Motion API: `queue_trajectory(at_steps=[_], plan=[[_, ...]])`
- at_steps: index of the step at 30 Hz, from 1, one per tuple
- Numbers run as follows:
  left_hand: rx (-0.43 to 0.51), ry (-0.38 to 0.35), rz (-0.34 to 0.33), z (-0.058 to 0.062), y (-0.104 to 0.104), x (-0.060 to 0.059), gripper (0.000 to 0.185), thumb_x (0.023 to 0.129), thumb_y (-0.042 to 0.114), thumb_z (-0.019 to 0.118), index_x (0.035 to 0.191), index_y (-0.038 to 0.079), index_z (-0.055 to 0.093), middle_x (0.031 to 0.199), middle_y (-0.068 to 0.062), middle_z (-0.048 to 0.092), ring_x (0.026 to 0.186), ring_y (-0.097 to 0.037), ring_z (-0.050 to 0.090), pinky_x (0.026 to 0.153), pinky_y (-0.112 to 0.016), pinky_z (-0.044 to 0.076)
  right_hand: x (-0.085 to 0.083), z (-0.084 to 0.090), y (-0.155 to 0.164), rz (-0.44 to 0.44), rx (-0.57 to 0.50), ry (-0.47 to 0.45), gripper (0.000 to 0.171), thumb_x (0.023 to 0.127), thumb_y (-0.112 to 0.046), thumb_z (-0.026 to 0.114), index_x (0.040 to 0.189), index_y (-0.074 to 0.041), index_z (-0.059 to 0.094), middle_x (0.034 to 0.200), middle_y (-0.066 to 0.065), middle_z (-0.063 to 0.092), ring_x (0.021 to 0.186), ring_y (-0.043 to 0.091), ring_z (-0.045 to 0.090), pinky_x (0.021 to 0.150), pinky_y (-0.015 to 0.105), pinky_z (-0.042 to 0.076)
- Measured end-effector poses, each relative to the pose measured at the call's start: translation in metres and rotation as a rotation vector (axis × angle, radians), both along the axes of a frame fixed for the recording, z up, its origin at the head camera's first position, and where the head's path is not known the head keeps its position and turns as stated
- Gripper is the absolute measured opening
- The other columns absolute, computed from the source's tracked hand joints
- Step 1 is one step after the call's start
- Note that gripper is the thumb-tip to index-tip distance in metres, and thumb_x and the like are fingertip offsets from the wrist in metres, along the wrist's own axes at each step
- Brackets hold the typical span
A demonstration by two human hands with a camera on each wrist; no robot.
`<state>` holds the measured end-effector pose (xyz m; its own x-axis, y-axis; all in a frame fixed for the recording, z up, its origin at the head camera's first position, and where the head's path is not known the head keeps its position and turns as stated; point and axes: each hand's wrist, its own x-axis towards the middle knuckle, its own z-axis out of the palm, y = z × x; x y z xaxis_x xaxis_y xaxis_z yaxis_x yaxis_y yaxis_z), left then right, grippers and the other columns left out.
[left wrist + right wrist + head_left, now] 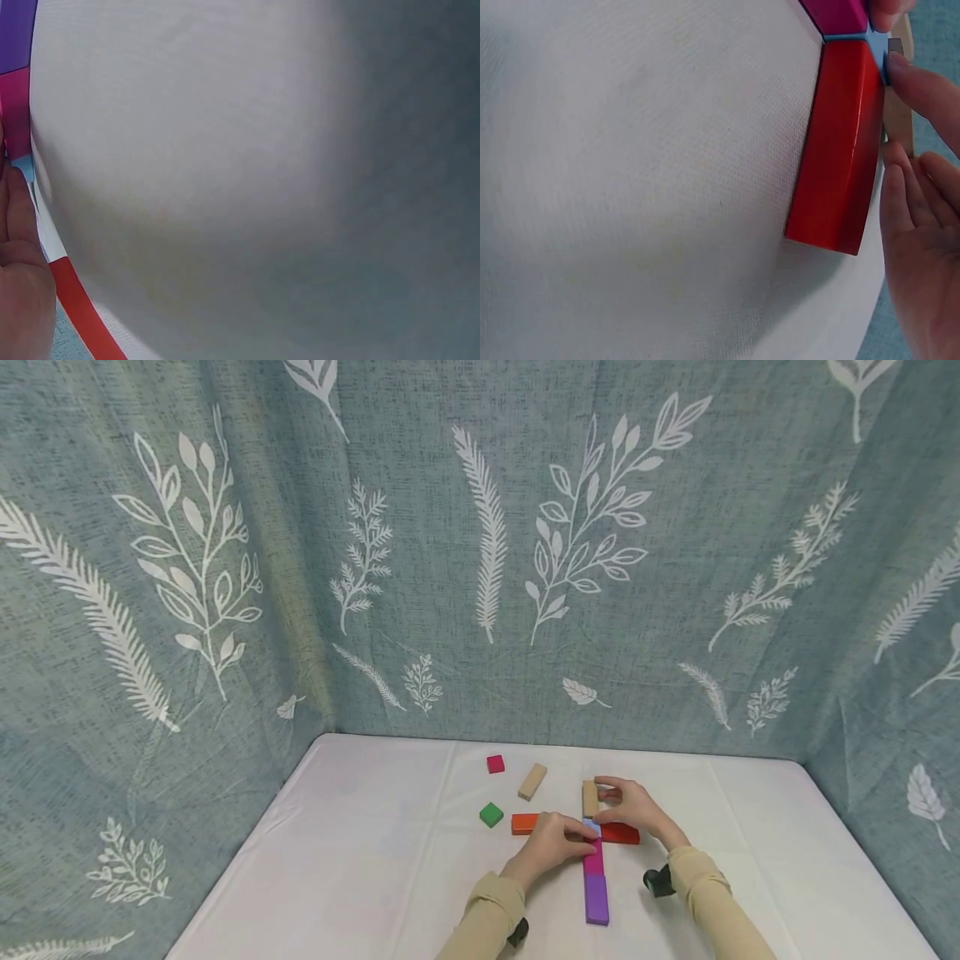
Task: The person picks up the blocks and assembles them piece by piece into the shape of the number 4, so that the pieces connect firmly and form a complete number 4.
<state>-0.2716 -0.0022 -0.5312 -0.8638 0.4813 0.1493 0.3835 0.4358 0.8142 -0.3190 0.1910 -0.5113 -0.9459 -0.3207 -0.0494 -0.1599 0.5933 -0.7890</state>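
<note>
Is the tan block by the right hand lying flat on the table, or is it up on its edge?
Cannot tell for sure. The tan block sits on the table past the light blue piece, with the right hand touching it.

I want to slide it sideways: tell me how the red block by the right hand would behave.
The red block looks rigid with flat faces, so it should slide, not roll. Lying flat on the white tablecloth, it seems unlikely to tip. Its glossy surface may be slightly slippery.
</note>
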Motion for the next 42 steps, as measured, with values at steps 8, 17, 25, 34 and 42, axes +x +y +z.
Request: queue_trajectory(at_steps=[8,17,25,34,42], plan=[[0.010,0.015,0.000,0.0009,0.0005,-0.0005,0.018,0.080,0.013,0.075,0.098,0.009,0.076,0.094,-0.001,0.075,0.091,-0.004,0.067,0.081,-0.012,0.050,-0.0018,-0.0019,-0.0011,-0.005,0.004,-0.017,0.068,0.073,-0.012,0.080,0.132,0.005,0.049,0.124,0.026,0.060,0.115,0.039,0.058,0.097,0.047,0.047],[0.001,0.018,0.004,0.0027,0.0013,-0.0010,0.018,0.080,0.013,0.075,0.097,0.009,0.076,0.095,-0.001,0.075,0.094,-0.006,0.067,0.082,-0.014,0.050,-0.0054,-0.0053,0.0012,0.010,-0.031,-0.040,0.069,0.074,-0.010,0.079,0.133,0.008,0.047,0.128,0.028,0.056,0.117,0.040,0.056,0.096,0.044,0.049],[0.001,0.040,-0.001,0.0000,0.0018,-0.0035,0.018,0.080,0.014,0.075,0.097,0.009,0.076,0.094,-0.001,0.075,0.094,-0.004,0.067,0.082,-0.013,0.050,-0.0050,-0.0037,0.0014,0.030,-0.058,-0.054,0.070,0.074,-0.008,0.078,0.133,0.010,0.045,0.129,0.030,0.054,0.119,0.042,0.054,0.097,0.044,0.048],[0.004,0.030,0.004,-0.0007,0.0011,-0.0036,0.018,0.080,0.015,0.075,0.097,0.010,0.076,0.094,0.000,0.075,0.093,-0.003,0.067,0.082,-0.013,0.050,-0.0041,-0.0040,-0.0002,0.019,-0.053,-0.067,0.071,0.074,-0.009,0.078,0.134,0.009,0.045,0.131,0.030,0.053,0.120,0.042,0.053,0.098,0.043,0.048],[0.006,0.034,0.001,0.0010,0.0013,-0.0017,0.018,0.081,0.014,0.075,0.097,0.009,0.076,0.094,-0.001,0.075,0.094,-0.005,0.067,0.082,-0.013,0.050,-0.0050,-0.0069,0.0006,0.010,-0.039,-0.068,0.070,0.075,-0.010,0.079,0.134,0.007,0.046,0.131,0.029,0.054,0.121,0.041,0.053,0.098,0.045,0.047]])
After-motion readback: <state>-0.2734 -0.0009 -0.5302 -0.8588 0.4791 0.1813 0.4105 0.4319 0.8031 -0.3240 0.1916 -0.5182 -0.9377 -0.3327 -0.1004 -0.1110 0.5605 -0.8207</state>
